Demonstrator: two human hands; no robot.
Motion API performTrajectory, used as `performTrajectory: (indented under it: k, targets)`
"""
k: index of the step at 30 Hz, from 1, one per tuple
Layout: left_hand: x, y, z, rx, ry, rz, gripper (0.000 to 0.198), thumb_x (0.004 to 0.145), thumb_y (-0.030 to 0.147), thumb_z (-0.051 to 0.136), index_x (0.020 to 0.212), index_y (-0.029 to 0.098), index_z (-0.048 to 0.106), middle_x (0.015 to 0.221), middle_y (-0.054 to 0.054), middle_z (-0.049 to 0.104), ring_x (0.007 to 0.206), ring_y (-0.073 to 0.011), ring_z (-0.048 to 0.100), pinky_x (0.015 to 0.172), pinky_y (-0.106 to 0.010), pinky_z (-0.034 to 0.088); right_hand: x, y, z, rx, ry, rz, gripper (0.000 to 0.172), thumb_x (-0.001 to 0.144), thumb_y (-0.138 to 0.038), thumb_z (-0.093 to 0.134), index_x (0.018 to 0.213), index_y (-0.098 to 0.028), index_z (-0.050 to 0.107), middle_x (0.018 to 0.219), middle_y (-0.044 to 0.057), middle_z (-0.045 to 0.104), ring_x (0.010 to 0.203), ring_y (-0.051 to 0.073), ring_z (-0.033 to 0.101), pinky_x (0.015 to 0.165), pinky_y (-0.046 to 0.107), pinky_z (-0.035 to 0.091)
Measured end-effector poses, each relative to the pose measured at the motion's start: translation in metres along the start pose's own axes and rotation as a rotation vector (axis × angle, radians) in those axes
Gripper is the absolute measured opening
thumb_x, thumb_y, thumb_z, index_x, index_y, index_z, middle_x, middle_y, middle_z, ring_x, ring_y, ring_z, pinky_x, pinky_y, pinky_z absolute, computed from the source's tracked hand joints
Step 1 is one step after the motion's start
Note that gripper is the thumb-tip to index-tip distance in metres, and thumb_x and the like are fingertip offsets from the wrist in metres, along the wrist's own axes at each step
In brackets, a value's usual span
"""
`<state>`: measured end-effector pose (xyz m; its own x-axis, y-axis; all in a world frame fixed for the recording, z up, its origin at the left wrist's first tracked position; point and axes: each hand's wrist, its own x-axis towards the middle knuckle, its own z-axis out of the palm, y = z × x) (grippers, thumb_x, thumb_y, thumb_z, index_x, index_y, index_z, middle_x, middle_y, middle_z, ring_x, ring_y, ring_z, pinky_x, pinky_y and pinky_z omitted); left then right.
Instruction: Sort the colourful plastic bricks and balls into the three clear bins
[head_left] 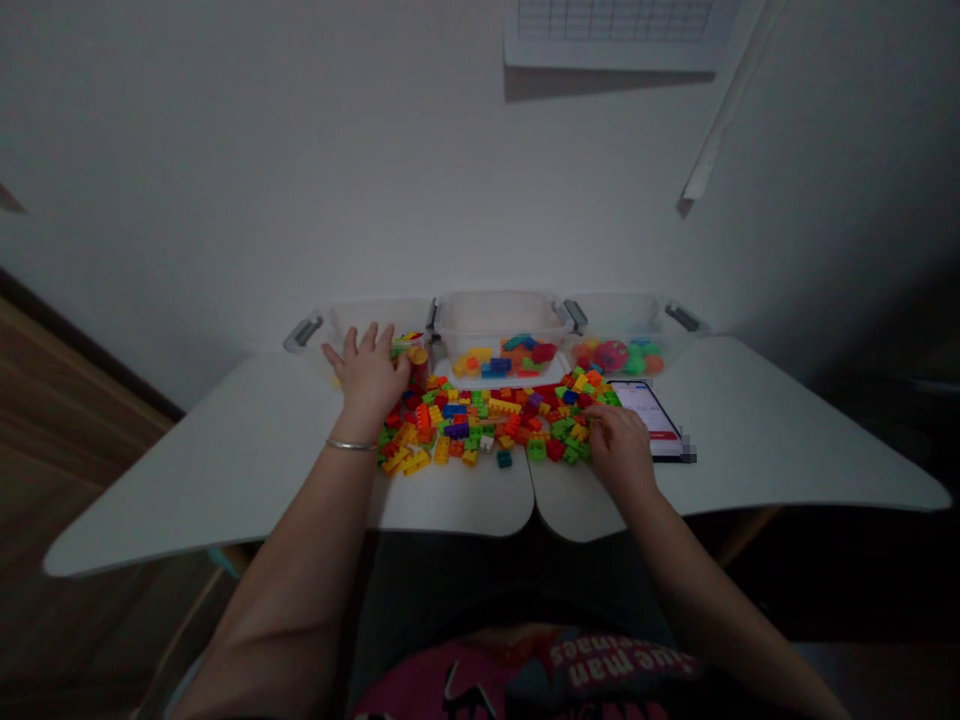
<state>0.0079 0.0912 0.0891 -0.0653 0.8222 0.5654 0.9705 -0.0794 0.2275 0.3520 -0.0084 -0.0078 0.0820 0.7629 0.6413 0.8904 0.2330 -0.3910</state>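
Note:
My left hand (369,378), a bangle on its wrist, reaches over the left clear plastic box (352,318) with fingers spread. A yellow piece (417,355) shows beside its thumb, at the box's near right corner; whether they touch I cannot tell. At the right end of a heap of colourful toy building bricks (504,407), my right hand (624,448) has its fingertips closed together. What they pinch, if anything, is too small to make out.
The middle clear box (501,312) holds several bricks. The right clear box (619,312) has round red, green and orange pieces. Right of the heap lies a lit phone (649,420). Two white tabletops (457,515) meet in front of me, against a wall.

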Motion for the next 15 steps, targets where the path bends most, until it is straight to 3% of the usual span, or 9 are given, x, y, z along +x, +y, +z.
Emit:
performTrajectory:
  k: [3,5,10,15]
  targets:
    - [-0.019,0.02,-0.004,-0.033,0.047,-0.005,0.054,0.089,0.037,0.047,0.141,0.023,0.051,0.151,-0.012,0.046,0.145,-0.0367,0.029,0.117,-0.069,0.005,0.0,0.004,0.003,0.007,0.047,0.018,0.03,0.082,-0.013,0.043,0.096,-0.018,0.069,0.1,0.01,0.073,0.094,0.026,0.062,0.087,0.042,0.046]
    - [-0.035,0.036,-0.003,-0.066,0.036,0.067,0.053,0.089,0.038,0.048,0.14,0.023,0.052,0.15,-0.011,0.047,0.143,-0.0354,0.032,0.119,-0.066,0.008,0.0,0.007,0.005,0.023,0.063,0.016,0.033,0.079,-0.011,0.042,0.097,-0.017,0.069,0.098,0.011,0.073,0.093,0.027,0.062,0.086,0.042,0.046]
    - [-0.072,0.063,0.014,-0.099,-0.158,0.341,0.045,0.091,0.037,0.052,0.134,0.026,0.058,0.143,-0.007,0.056,0.141,-0.0344,0.037,0.119,-0.064,0.016,-0.002,0.012,0.009,0.102,0.061,0.015,0.037,0.075,-0.009,0.04,0.096,-0.018,0.068,0.098,0.01,0.072,0.096,0.026,0.061,0.089,0.042,0.047]
    - [-0.086,0.066,0.035,-0.071,-0.302,0.442,0.047,0.094,0.046,0.051,0.136,0.026,0.057,0.143,-0.008,0.057,0.14,-0.0358,0.04,0.119,-0.066,0.017,-0.002,0.013,0.013,0.176,-0.001,0.078,0.035,0.077,-0.012,0.039,0.097,-0.018,0.068,0.099,0.011,0.071,0.098,0.026,0.061,0.091,0.044,0.047]
